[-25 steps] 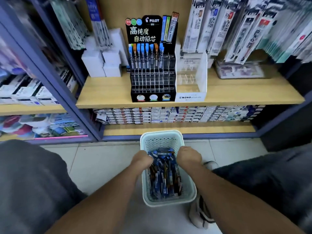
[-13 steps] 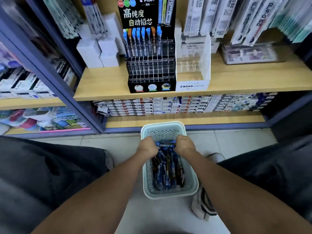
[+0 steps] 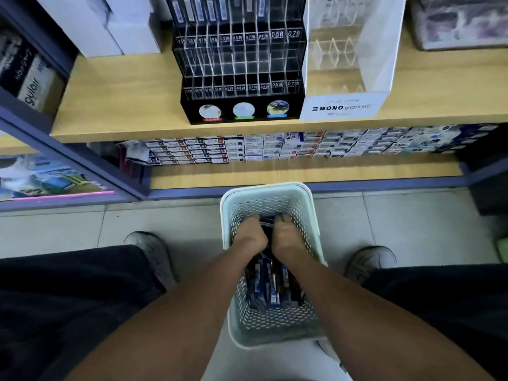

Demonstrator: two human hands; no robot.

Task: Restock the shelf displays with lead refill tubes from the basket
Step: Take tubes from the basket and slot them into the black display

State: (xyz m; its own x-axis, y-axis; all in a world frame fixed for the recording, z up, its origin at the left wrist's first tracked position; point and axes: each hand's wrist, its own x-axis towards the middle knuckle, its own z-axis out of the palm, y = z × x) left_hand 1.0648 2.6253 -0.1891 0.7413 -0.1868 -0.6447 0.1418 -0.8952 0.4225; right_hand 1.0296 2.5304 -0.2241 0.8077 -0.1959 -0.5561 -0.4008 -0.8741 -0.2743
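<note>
Head view, progress: early, by my reckoning. The black tiered plastic display rack (image 3: 242,75) on the shelf shows tubes only in its top row at 12 o'clock; the rows of clear slots below look empty, so most of the filling is left.

Head view, basket: a pale mint perforated plastic basket (image 3: 313,235) sits on the floor between the person's feet, at 6 o'clock from the rack.

Head view, refill tubes: slim blue and dark lead refill tubes (image 3: 270,290) lie heaped lengthwise inside the basket, glossy, hard-edged, packed close.

Head view, left hand: the left hand (image 3: 248,232) is plunged into the far end of the basket, fingers curled down among the tubes. It seems to be gathering a bunch, though I cannot tell exactly how many it holds.

Head view, right hand: the right hand (image 3: 286,233) is just beside it, also curled into the heap, apparently gripping the same bundle.

Head view, shelf: a light wood-grain shelf board (image 3: 123,105) with a smooth matt face and a dull blue frame.

Head view, neighbour stand: a clear acrylic display stand with a white label (image 3: 343,78) at 3 o'clock of the rack, its cells empty.

Head view, floor: pale glazed tiles (image 3: 165,218).
</note>
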